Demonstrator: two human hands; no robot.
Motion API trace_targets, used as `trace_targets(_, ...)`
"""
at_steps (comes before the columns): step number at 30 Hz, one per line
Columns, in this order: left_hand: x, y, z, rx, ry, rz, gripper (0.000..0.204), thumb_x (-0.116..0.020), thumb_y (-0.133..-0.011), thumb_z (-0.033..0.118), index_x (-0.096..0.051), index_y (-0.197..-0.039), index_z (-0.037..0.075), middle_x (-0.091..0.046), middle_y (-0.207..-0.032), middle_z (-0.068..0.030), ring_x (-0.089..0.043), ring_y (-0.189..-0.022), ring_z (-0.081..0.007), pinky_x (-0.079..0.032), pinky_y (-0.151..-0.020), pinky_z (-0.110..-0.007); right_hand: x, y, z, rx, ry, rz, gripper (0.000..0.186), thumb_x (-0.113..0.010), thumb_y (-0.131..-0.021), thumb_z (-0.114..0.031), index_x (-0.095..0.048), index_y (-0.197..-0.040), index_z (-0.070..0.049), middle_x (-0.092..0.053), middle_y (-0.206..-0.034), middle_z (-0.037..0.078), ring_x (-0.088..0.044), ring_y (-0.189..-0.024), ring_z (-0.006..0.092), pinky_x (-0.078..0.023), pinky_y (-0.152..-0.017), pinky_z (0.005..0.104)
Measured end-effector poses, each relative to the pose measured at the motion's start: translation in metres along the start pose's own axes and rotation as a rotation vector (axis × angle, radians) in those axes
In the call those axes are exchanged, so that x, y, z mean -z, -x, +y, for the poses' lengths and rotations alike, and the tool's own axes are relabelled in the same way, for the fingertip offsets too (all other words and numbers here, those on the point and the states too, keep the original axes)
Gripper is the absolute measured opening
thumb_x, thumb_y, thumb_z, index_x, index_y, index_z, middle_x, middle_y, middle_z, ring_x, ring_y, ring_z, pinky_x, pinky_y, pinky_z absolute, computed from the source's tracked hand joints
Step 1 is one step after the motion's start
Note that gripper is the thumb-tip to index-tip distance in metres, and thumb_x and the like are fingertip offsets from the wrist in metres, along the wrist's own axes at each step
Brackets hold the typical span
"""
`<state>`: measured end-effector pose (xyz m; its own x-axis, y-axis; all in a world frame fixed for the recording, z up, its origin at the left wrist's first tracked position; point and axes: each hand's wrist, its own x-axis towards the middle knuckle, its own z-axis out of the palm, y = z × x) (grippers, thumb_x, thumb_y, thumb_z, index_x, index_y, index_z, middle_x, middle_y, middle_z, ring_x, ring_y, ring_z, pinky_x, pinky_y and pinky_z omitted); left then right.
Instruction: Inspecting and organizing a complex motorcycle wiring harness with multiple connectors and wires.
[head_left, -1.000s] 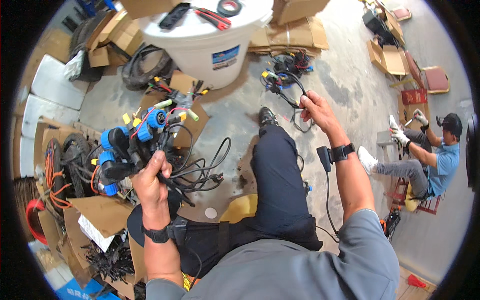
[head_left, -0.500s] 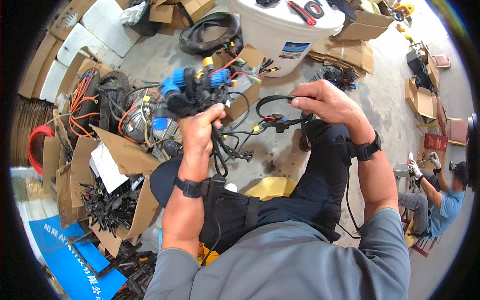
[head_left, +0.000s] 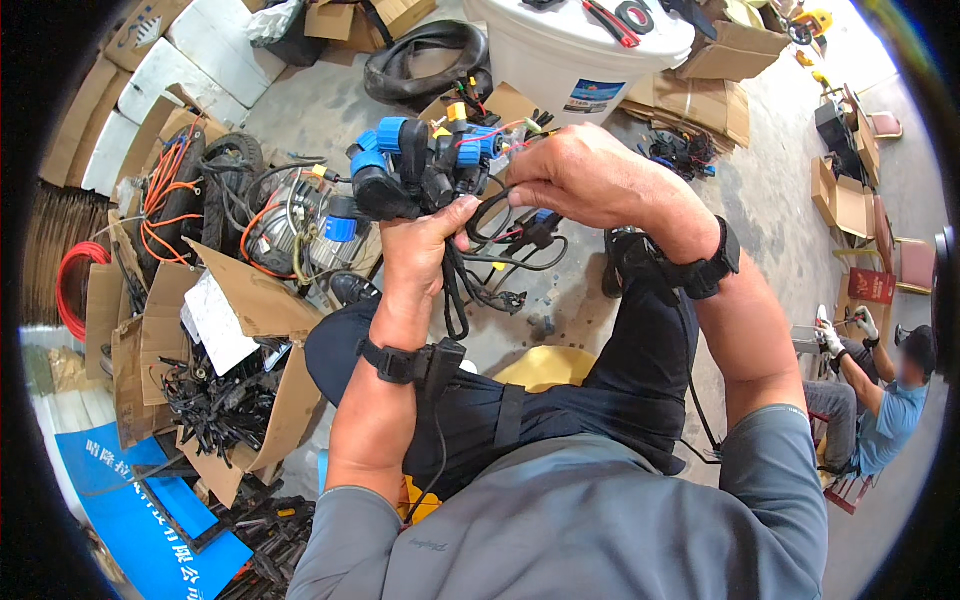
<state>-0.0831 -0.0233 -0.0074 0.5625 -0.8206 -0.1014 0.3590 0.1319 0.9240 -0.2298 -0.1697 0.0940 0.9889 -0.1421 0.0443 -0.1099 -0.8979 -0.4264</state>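
So from the head view the left hand [head_left: 418, 245] has a fist wrapped around a bundle of black cables with blue connectors [head_left: 412, 150], while the right hand [head_left: 588, 178] pinches a looped black cable [head_left: 484, 220] just right of it, cardboard box [head_left: 290, 410] near left, white tub [head_left: 535, 62] far.

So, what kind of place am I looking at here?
It looks like a workshop or parts store, perhaps for vehicles: the left hand grips cables with blue connectors, a cardboard box holds tangled dark wiring, and a black tyre or inner tube lies nearby.
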Motion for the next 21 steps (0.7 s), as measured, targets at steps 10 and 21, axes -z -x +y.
trace_targets(10,-0.006,-0.002,0.0,0.025,0.117,-0.054,0.021,-0.071,-0.08,0.0,-0.063,-0.099,-0.001,-0.067,-0.081,-0.01,-0.063,-0.061,-0.0136,-0.044,-0.044,-0.02,-0.017,-0.003,0.016,0.047,0.103,0.277,0.021,-0.068,-0.08,-0.021,-0.062,-0.095,-0.007,-0.063,-0.087,0.014,-0.062,-0.081,0.0347,-0.051,-0.07,0.0426)
trace_targets(21,-0.014,-0.003,-0.009,0.026,0.103,0.017,0.017,-0.073,-0.079,0.002,-0.065,-0.093,-0.001,-0.068,-0.075,-0.0112,-0.056,-0.052,-0.0108,-0.044,-0.045,-0.021,-0.101,0.03,0.096,-0.647,-0.92,0.239,0.068,-0.073,-0.079,-0.041,-0.048,-0.126,0.003,-0.059,-0.112,0.016,-0.058,-0.098,0.0216,-0.049,-0.08,0.0343)
